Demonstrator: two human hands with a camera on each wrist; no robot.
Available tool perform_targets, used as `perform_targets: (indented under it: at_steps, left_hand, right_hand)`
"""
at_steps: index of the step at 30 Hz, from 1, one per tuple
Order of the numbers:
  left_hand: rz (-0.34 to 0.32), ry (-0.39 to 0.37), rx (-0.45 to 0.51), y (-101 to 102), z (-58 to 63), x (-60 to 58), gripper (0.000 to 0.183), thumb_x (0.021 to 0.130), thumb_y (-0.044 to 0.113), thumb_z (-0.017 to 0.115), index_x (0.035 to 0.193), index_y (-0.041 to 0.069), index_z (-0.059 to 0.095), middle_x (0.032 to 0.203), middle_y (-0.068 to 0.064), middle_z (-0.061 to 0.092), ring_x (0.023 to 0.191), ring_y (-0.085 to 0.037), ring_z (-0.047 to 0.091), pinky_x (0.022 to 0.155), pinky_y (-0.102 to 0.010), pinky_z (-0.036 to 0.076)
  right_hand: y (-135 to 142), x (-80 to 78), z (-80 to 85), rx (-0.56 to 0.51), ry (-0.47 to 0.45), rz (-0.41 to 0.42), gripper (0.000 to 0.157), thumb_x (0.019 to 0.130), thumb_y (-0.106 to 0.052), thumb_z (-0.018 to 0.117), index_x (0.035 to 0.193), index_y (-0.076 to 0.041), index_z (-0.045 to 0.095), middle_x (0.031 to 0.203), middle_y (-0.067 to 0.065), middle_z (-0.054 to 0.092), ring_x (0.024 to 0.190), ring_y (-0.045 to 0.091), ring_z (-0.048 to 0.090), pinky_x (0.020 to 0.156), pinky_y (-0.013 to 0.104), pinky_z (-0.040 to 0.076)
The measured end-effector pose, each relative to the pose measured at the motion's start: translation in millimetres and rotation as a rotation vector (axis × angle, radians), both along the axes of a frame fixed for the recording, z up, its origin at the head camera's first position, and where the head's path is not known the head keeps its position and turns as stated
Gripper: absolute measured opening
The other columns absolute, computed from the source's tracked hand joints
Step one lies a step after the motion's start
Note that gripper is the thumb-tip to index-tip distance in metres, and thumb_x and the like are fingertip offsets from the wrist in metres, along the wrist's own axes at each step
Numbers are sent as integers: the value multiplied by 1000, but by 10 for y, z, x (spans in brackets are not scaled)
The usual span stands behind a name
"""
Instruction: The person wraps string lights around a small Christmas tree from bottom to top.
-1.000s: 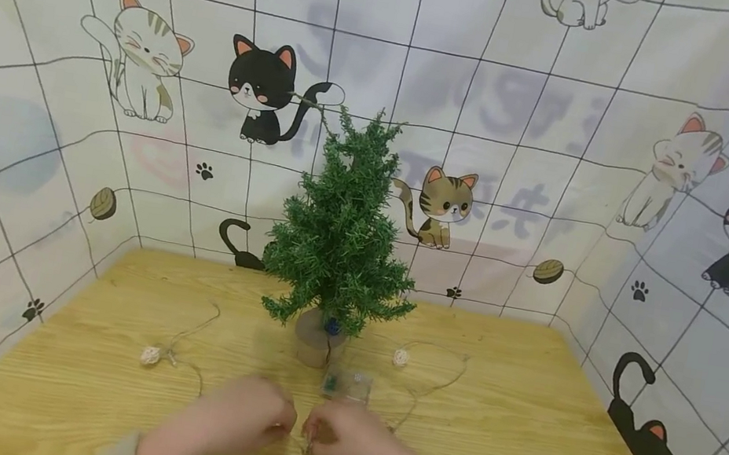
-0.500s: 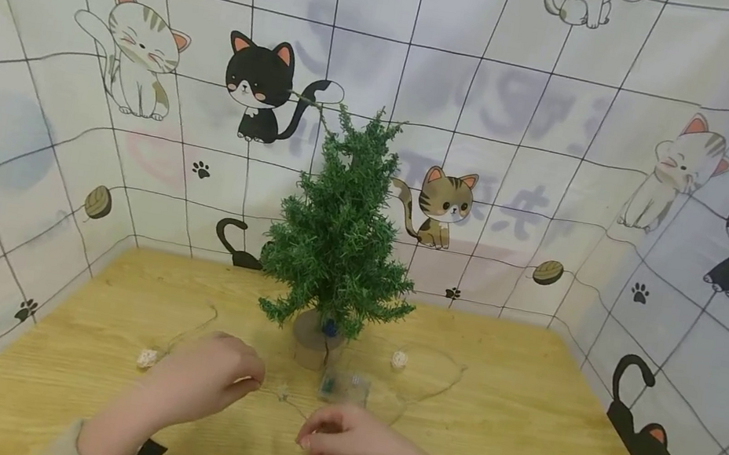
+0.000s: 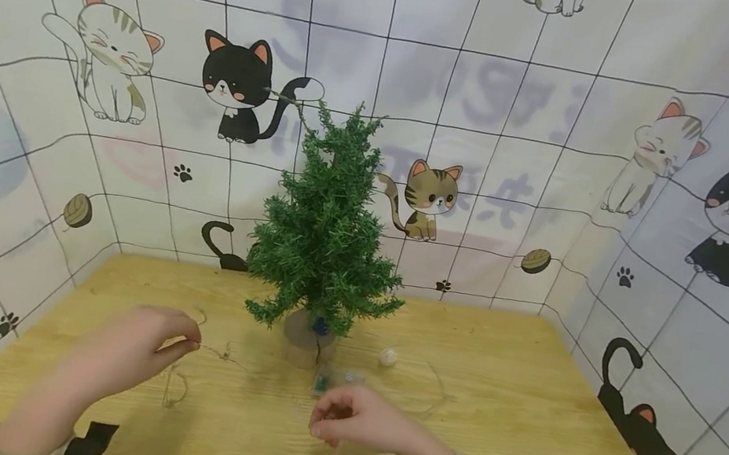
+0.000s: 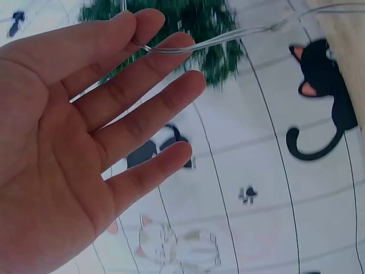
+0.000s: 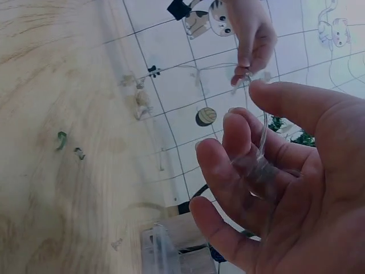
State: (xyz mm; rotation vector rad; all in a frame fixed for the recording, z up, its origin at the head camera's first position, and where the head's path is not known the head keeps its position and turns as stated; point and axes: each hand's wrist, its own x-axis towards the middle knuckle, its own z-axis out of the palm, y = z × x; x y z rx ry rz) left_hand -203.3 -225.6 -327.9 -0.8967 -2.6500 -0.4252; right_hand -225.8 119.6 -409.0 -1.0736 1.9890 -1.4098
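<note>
Tree (image 3: 326, 241) stands upright at the back of the wooden table (image 3: 518, 435). Before it, a thin light-string wire (image 3: 223, 354) stretches between both hands above the tabletop: left hand (image 3: 138, 343) pinches it at the fingertips, other fingers spread; right hand (image 3: 355, 421) curls loosely round it. It looks feather-light, limp, tangle-prone; best held near its small bulbs (image 3: 388, 357).

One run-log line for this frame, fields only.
left hand: pinches light-string wire | right hand: holds same wire | battery box: on table | tree: upright, undecorated
</note>
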Motion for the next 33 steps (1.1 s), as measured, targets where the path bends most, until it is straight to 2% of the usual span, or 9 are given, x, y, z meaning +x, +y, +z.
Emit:
perform_targets:
  at_steps: [5, 10, 13, 17, 20, 24, 27, 31, 33]
  left_hand:
    - [84, -32, -2, -243, 28, 0, 8, 88, 13, 70, 86, 21, 70, 85, 17, 64, 77, -7, 62, 68, -34, 51]
    - [122, -126, 6, -427, 25, -47, 7, 90, 13, 67, 90, 20, 70, 88, 11, 66, 82, -14, 64, 71, -38, 51]
    - [136, -187, 6, -498, -17, -101, 6, 90, 13, 67, 90, 18, 71, 90, 6, 68, 85, -21, 65, 73, -43, 51]
    - [151, -251, -9, -557, -111, -195, 7, 90, 12, 66, 87, 17, 70, 90, 1, 69, 86, -28, 66, 74, -48, 52]
    - [170, -329, -13, -591, -178, -256, 7, 90, 12, 65, 85, 15, 69, 88, 1, 68, 82, -25, 64, 72, -47, 51]
    - [205, -478, -25, -627, -269, -316, 10, 90, 11, 64, 81, 13, 67, 79, 2, 62, 68, -16, 52, 62, -39, 44]
    - [247, -563, -44, -591, -332, -317, 13, 88, 11, 64, 76, 12, 64, 70, 2, 55, 61, -15, 43, 56, -34, 37]
    - [290, -604, -70, -501, -395, -315, 17, 86, 14, 67, 70, 12, 62, 64, 2, 51, 59, -15, 42, 54, -33, 35]
    - [293, -607, -79, -468, -432, -326, 17, 84, 14, 69, 69, 12, 62, 64, 3, 51, 60, -15, 43, 55, -33, 35]
  right_hand:
    - [29, -3, 61, 8, -57, -5, 17, 94, -12, 62, 99, 3, 67, 74, 1, 64, 59, 9, 61, 63, 44, 56]
    - [45, -1, 121, 67, -55, -73, 26, 95, -15, 62, 116, 0, 65, 68, 0, 64, 41, 18, 47, 46, 28, 47]
    - [57, 0, 149, 81, -24, -113, 31, 95, -16, 61, 122, -1, 64, 66, 1, 64, 41, 22, 46, 45, 30, 45]
    - [90, -14, 159, 77, 16, -152, 23, 94, -13, 61, 111, -1, 70, 65, 3, 63, 47, 14, 55, 50, 40, 53]
    - [111, -38, 149, 83, 32, -180, 18, 94, -14, 62, 99, -1, 73, 64, 3, 62, 50, 11, 56, 51, 41, 53]
    - [127, -69, 117, 117, 54, -202, 19, 94, -18, 63, 93, 0, 71, 65, 1, 61, 53, 28, 58, 44, 33, 46]
    - [127, -85, 96, 125, 62, -198, 20, 94, -17, 63, 93, 1, 70, 66, 2, 62, 54, 28, 59, 45, 30, 45]
    - [114, -77, 96, 117, 67, -191, 18, 93, -14, 64, 93, 3, 70, 69, 6, 63, 55, 12, 58, 55, 39, 52]
    - [104, -67, 102, 115, 68, -196, 18, 93, -13, 64, 93, 3, 70, 70, 7, 63, 56, 11, 58, 59, 45, 53]
